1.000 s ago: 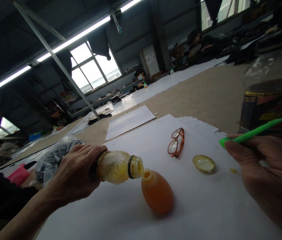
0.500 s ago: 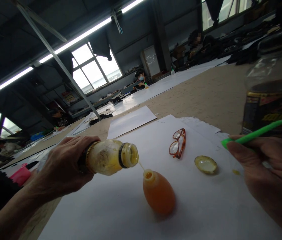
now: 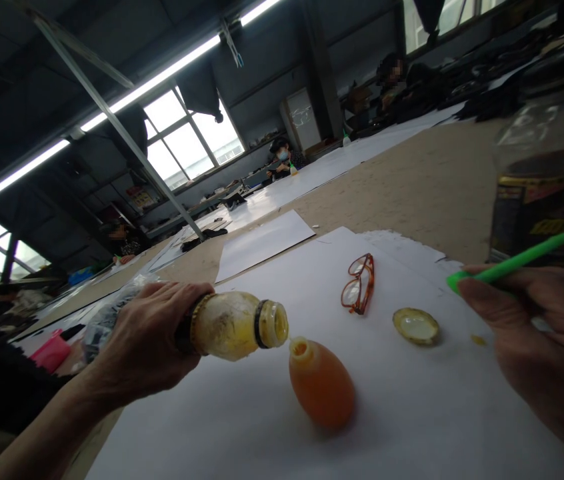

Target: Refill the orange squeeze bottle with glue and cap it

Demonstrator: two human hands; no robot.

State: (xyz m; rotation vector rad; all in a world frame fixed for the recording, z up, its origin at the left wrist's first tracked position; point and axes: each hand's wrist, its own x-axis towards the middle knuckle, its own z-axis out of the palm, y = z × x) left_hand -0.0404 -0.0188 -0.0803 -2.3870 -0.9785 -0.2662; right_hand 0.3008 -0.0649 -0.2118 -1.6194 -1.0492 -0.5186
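Note:
My left hand (image 3: 155,340) is closed around a glass bottle (image 3: 232,325), tipped almost level with its open mouth to the right. Just beyond that mouth an uncapped squeeze bottle (image 3: 323,387) of orange liquid stands on white paper (image 3: 242,427). At most a thin trace of liquid shows between the two openings. On the right, my right hand (image 3: 537,320) pinches a green pointed nozzle cap (image 3: 522,261) between thumb and fingers. A yellow-stained round lid (image 3: 416,327) lies on the paper between the squeeze bottle and my right hand.
Orange-framed glasses (image 3: 359,285) lie behind the squeeze bottle. A large dark-labelled jar (image 3: 545,200) stands at the right, close to my right hand. A pink container (image 3: 52,351) sits at the left. Several people work along the far tables, one masked person (image 3: 283,160) near the window.
The pale stream between the glass bottle and the squeeze bottle has thinned to almost nothing. My left hand has shifted slightly right, bringing the bottle's mouth closer to the squeeze bottle.

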